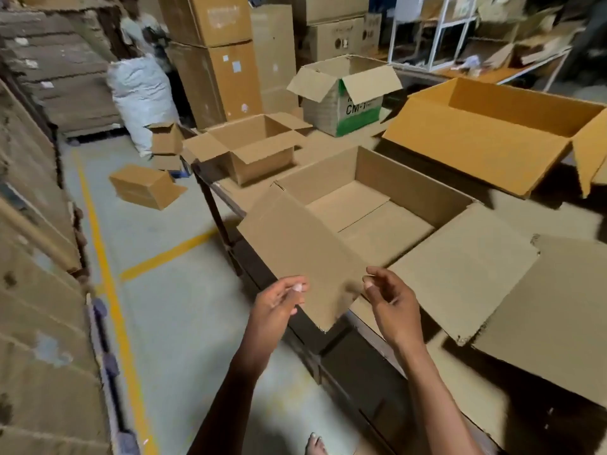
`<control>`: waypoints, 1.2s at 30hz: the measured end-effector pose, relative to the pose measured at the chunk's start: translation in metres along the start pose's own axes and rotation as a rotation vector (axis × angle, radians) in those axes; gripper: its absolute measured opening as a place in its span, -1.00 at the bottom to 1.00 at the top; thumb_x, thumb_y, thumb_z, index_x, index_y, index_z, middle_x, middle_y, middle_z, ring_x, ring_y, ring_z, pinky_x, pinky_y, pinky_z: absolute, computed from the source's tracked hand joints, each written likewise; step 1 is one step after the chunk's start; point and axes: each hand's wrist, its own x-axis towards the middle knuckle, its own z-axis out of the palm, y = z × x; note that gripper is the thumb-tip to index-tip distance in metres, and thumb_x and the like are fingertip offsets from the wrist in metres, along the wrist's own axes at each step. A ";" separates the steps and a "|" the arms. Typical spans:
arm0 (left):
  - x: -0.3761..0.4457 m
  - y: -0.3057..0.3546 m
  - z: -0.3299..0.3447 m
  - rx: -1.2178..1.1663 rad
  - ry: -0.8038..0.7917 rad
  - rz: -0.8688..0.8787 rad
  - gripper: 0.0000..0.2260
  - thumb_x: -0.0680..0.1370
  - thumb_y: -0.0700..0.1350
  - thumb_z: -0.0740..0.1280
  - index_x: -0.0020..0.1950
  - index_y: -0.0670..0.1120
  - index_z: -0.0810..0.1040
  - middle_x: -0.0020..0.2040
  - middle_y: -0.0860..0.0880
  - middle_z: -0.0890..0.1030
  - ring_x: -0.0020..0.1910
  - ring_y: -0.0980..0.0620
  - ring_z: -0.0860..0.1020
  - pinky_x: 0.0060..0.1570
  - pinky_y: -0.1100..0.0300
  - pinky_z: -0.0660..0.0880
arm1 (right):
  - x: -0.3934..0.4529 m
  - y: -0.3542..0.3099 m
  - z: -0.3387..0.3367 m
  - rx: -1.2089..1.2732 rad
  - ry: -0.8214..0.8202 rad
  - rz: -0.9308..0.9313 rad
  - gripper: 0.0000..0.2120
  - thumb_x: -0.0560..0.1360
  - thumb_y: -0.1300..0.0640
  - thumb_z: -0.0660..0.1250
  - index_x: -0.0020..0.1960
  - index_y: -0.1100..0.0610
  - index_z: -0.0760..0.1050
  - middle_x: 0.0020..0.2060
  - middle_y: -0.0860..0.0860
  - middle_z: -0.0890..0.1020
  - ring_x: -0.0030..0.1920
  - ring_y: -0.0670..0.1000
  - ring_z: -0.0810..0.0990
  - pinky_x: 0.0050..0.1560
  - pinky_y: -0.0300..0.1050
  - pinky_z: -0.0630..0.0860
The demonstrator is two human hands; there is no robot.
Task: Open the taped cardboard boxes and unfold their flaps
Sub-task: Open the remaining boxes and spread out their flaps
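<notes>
A large open cardboard box (410,188) sits on the table in front of me with its flaps spread outward. Its left flap (295,238) sticks out over the table's edge toward me. My left hand (279,303) pinches that flap's left edge between thumb and forefinger. At the flap's near right corner, my right hand (392,303) has thumb and forefinger closed on it. A wide flap (460,270) lies flat to the right, and another flat cardboard sheet (558,323) lies beyond it.
More open boxes stand on the table: a small one (262,149), a green-printed one (345,103) and a big orange-brown one (486,133). Small boxes (144,185) and a white sack (141,96) are on the floor. Another person (144,31) stands behind the sack. Stacked cardboard (33,224) lines the left.
</notes>
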 end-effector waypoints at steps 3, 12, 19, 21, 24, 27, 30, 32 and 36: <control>0.054 0.010 -0.019 0.028 -0.043 0.009 -0.82 0.66 -0.07 0.28 0.20 0.02 0.64 0.09 0.09 0.71 0.08 0.10 0.66 0.08 0.22 0.52 | 0.039 -0.015 0.030 -0.061 0.010 -0.024 -0.77 0.60 0.14 0.35 0.22 -0.06 0.59 0.06 -0.21 0.66 0.00 -0.29 0.60 -0.03 -0.38 0.49; 0.218 0.036 -0.040 0.058 -0.168 0.079 -0.84 0.64 -0.07 0.32 0.15 0.04 0.67 0.07 0.09 0.71 0.03 0.17 0.65 0.04 0.22 0.50 | 0.125 -0.026 0.100 -0.169 0.028 0.004 -0.66 0.59 0.18 0.35 0.34 0.00 0.53 0.19 -0.11 0.62 0.06 -0.23 0.56 0.10 -0.39 0.50; 0.342 0.050 -0.060 0.018 -0.242 0.122 -0.81 0.66 -0.12 0.27 0.17 -0.11 0.65 0.06 -0.04 0.71 -0.09 0.11 0.60 -0.09 0.15 0.47 | 0.179 -0.010 0.140 -0.329 0.239 0.118 -0.66 0.56 0.09 0.36 0.32 -0.03 0.54 0.19 -0.06 0.64 0.01 -0.09 0.56 0.19 -0.06 0.53; 0.379 0.049 -0.070 0.046 -0.269 0.124 -0.80 0.67 -0.11 0.26 0.17 -0.13 0.65 0.08 -0.05 0.70 -0.09 0.10 0.59 -0.09 0.14 0.49 | 0.187 -0.010 0.156 -0.410 0.285 0.186 -0.68 0.56 0.01 0.35 0.31 -0.09 0.53 0.18 -0.10 0.64 -0.01 -0.07 0.60 0.30 0.03 0.42; 0.442 0.037 -0.086 0.036 -0.327 0.080 -0.81 0.66 -0.11 0.27 0.11 -0.09 0.67 0.05 -0.03 0.70 -0.12 0.08 0.57 -0.15 0.11 0.44 | 0.198 -0.006 0.181 -0.558 0.357 0.246 -0.69 0.57 -0.08 0.32 0.31 -0.13 0.52 0.17 -0.14 0.65 0.06 -0.06 0.65 0.17 -0.05 0.21; 0.494 0.022 -0.098 -0.047 -0.366 -0.010 -0.81 0.66 -0.12 0.27 0.13 -0.14 0.65 -0.02 -0.10 0.66 -0.21 0.08 0.55 -0.26 0.21 0.41 | 0.206 0.001 0.196 -0.673 0.467 0.280 -0.70 0.58 -0.16 0.26 0.27 -0.14 0.55 0.09 -0.16 0.69 0.12 -0.01 0.60 0.09 -0.05 0.17; 0.530 0.006 -0.116 -0.041 -0.334 -0.127 -0.80 0.66 -0.13 0.26 0.16 -0.14 0.64 0.03 -0.10 0.69 -0.19 0.07 0.59 -0.32 0.26 0.45 | 0.209 0.006 0.205 -0.697 0.548 0.287 -0.70 0.58 -0.20 0.23 0.22 -0.14 0.58 0.03 -0.15 0.70 0.14 0.01 0.54 0.08 -0.06 0.13; 0.551 -0.008 -0.126 0.032 -0.309 -0.168 -0.81 0.65 -0.11 0.26 0.11 -0.09 0.66 0.08 -0.10 0.70 -0.25 0.10 0.54 -0.35 0.27 0.37 | 0.208 0.007 0.209 -0.691 0.594 0.265 -0.71 0.57 -0.19 0.25 0.19 -0.13 0.60 -0.01 -0.17 0.70 0.12 -0.01 0.55 0.09 -0.07 0.12; 0.581 -0.032 -0.138 0.275 -0.314 -0.305 -0.75 0.63 -0.01 0.29 0.18 -0.12 0.63 0.28 -0.25 0.60 -0.10 -0.03 0.60 -0.04 0.06 0.51 | 0.212 0.010 0.211 -0.704 0.632 0.258 -0.74 0.56 -0.18 0.29 0.17 -0.14 0.61 -0.02 -0.21 0.70 0.14 -0.04 0.54 0.10 -0.08 0.11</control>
